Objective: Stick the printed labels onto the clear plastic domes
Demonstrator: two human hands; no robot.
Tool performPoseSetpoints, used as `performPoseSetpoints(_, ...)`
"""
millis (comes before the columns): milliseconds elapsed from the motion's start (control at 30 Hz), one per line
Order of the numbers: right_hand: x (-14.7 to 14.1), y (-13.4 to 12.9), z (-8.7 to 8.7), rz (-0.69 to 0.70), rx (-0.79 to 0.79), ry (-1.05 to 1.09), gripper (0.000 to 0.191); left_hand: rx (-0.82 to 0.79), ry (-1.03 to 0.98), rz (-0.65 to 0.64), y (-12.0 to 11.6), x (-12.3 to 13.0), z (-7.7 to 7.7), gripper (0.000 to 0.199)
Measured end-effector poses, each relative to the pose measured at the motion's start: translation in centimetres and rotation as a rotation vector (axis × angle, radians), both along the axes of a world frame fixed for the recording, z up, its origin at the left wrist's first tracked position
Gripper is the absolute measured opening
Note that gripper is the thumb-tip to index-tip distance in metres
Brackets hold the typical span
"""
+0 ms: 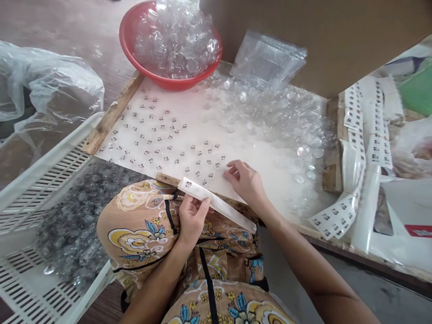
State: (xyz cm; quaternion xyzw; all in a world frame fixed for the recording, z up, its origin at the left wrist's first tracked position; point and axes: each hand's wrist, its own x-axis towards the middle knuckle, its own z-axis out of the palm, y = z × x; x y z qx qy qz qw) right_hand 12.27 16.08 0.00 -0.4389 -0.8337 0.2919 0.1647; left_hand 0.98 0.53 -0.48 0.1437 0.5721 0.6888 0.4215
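Note:
My left hand (193, 217) pinches a white strip of sticker backing (222, 209) between thumb and fingers, above my lap. One small panda sticker (188, 184) shows near the strip's far left end. My right hand (245, 182) is over the white board (232, 148), thumb and fingertips drawn together near its surface; whether anything sits between them is too small to tell. Left of that hand, many small clear discs marked with panda pictures (158, 138) are spread over the board. Plain clear discs (286, 117) lie heaped on its right side.
A red basin (131, 49) full of clear pieces stands at the back. Beside it are clear plastic bags (266, 60) and a cardboard wall (320, 40). Sticker sheets (337, 213) hang at right. A white crate (20, 202) of clear pieces stands at left. Wooden strips (111, 114) edge the board.

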Motion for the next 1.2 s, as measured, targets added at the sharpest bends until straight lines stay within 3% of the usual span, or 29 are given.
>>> performPoseSetpoints(67, -0.9, -0.2, 0.6, 0.021, 0.018, -0.012, 0.024, 0.002, -0.001, -0.003, -0.1, 0.0, 0.0, 0.024)
performPoseSetpoints(167, -2.4, -1.1, 2.1, 0.058, 0.059, 0.045, 0.016, -0.006, -0.003, -0.028, -0.2, 0.1, 0.0, 0.025)
performPoseSetpoints(300, -4.5, -3.5, 4.3, 0.222, -0.189, 0.254, 0.009, 0.021, -0.003, -0.085, -0.2, 0.1, -0.1, 0.026)
performPoseSetpoints(367, -5.2, -4.7, 4.8, 0.254, -0.212, 0.285, 0.005, 0.046, 0.003, -0.091, -0.3, 0.1, -0.2, 0.025)
performPoseSetpoints(533, -5.4, -6.1, 4.3, 0.251, 0.074, 0.246, 0.01, 0.079, 0.08, -0.075, -0.2, -0.1, -0.5, 0.024)
performPoseSetpoints(700, -5.1, -6.1, 4.1, 0.251, 0.04, 0.285, 0.006, 0.072, 0.089, -0.087, -0.2, -0.1, -0.5, 0.022)
performPoseSetpoints(867, -5.2, -6.5, 3.9, 0.296, 0.167, 0.268, 0.013, 0.069, 0.139, -0.058, -0.1, -0.1, -0.2, 0.024)
performPoseSetpoints(967, -5.3, -6.7, 3.7, 0.299, 0.107, 0.334, 0.007, 0.067, 0.149, -0.072, -0.1, -0.2, -0.1, 0.023)
performPoseSetpoints(1100, -4.6, -4.8, 3.9, 0.265, 0.022, 0.371, 0.016, 0.01, 0.085, -0.092, -0.1, -0.1, -0.2, 0.022)
performPoseSetpoints(1200, -2.6, -1.5, 3.4, 0.113, 0.091, 0.275, 0.015, -0.031, 0.03, -0.091, -0.2, 0.0, -0.2, 0.024)
